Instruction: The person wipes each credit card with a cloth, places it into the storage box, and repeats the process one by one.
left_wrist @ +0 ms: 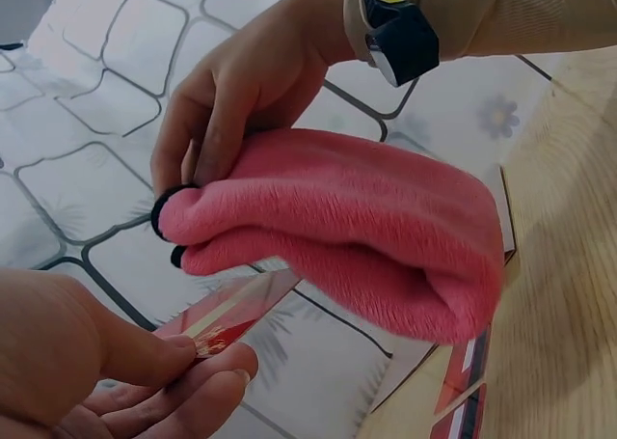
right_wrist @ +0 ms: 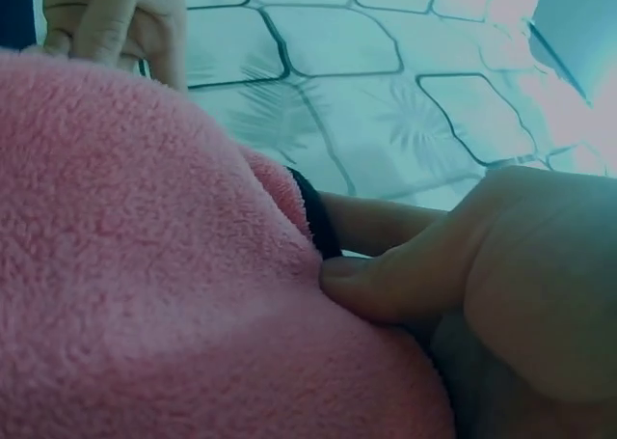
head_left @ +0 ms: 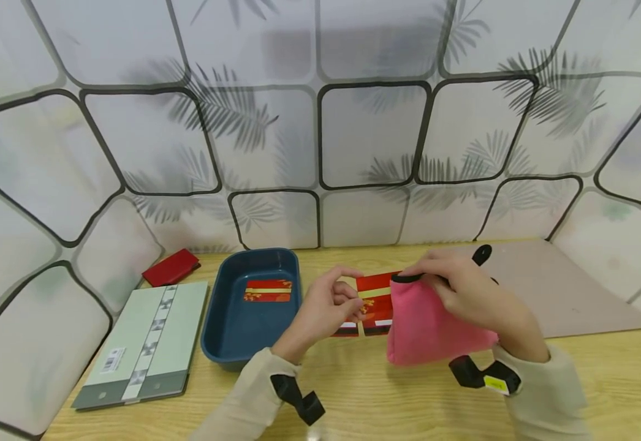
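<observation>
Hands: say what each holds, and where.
The right hand pinches the pink cloth at its black edge; the left hand pinches a red card by one end.

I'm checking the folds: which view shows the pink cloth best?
Left wrist: the pink cloth shows its layered folds clearly. Head shows one side, partly behind the right hand; right wrist, only a cropped close-up.

Black-edged pink plush cloth (head_left: 433, 327): folded, gripped by right hand (head_left: 466, 286). Gold-banded red rectangular card (left_wrist: 236, 314): pinched by left hand (head_left: 322, 307), beside cloth.
</observation>
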Available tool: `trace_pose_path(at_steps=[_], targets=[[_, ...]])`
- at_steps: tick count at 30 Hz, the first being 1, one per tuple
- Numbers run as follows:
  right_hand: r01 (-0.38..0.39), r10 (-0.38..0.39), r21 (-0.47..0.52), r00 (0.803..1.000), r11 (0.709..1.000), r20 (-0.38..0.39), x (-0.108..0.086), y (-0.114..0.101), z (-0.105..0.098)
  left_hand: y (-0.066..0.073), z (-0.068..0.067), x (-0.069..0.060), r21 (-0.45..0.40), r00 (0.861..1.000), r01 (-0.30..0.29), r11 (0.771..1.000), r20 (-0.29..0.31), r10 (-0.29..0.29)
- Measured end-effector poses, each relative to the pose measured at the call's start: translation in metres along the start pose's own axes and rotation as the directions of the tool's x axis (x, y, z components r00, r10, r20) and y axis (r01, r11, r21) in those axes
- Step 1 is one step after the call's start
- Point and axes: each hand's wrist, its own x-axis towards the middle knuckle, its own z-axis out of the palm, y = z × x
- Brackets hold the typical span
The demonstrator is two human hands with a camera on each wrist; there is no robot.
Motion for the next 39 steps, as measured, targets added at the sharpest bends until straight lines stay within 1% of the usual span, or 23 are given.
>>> trace_pose_path(at_steps=[3, 6, 9, 12, 15, 19, 22, 25, 28, 32, 36, 39], targets=[[0.066, -0.066, 0.003, 0.997, 0.998, -0.030, 0.005, -0.003, 0.008, 0.001, 0.001, 0.000, 0.004, 1.000, -0.004, 1.000, 0.006, 0.004], [0.114, -0.115, -0.015, 0.992, 0.993, -0.047, 0.008, -0.004, 0.016, 0.002, 0.003, 0.000, 0.011, 1.000, -0.016, 1.000, 0.017, 0.016], [0.131, -0.134, -0.048, 0.989, 0.990, -0.060, 0.010, -0.006, 0.023, 0.002, 0.004, -0.001, 0.024, 0.999, -0.029, 0.999, 0.023, 0.029], [0.137, -0.143, -0.082, 0.988, 0.987, -0.066, 0.012, -0.008, 0.032, 0.002, 0.004, -0.001, 0.036, 0.999, -0.030, 0.999, 0.028, 0.029], [0.122, -0.130, -0.114, 0.989, 0.986, -0.068, 0.013, -0.010, 0.037, 0.002, 0.004, -0.001, 0.044, 0.999, -0.032, 0.999, 0.028, 0.031], [0.085, -0.094, -0.124, 0.993, 0.989, -0.071, 0.012, -0.012, 0.039, 0.002, 0.004, -0.001, 0.059, 0.999, -0.037, 0.998, 0.031, 0.035], [0.069, -0.076, -0.102, 0.994, 0.992, -0.072, 0.012, -0.010, 0.038, 0.004, 0.004, -0.001, 0.069, 0.999, -0.039, 0.997, 0.033, 0.037], [0.072, -0.078, -0.077, 0.994, 0.994, -0.081, 0.011, -0.004, 0.035, 0.004, 0.003, -0.001, 0.068, 0.999, -0.033, 0.997, 0.030, 0.031], [0.084, -0.088, -0.046, 0.992, 0.995, -0.094, 0.011, 0.005, 0.032, 0.004, 0.003, -0.001, 0.051, 1.000, -0.016, 0.999, 0.017, 0.016], [0.078, -0.079, -0.018, 0.991, 0.997, -0.105, 0.008, 0.016, 0.026, 0.002, 0.001, -0.001, 0.023, 1.000, 0.004, 1.000, 0.004, -0.004], [0.027, -0.033, -0.049, 0.992, 0.998, -0.125, 0.004, 0.024, 0.019, 0.002, -0.002, -0.001, 0.033, 1.000, -0.009, 0.999, -0.005, 0.009], [-0.024, 0.009, -0.106, 0.990, 0.994, -0.141, 0.001, 0.030, 0.013, 0.003, -0.006, 0.000, 0.042, 1.000, -0.027, 0.999, -0.007, 0.028]])
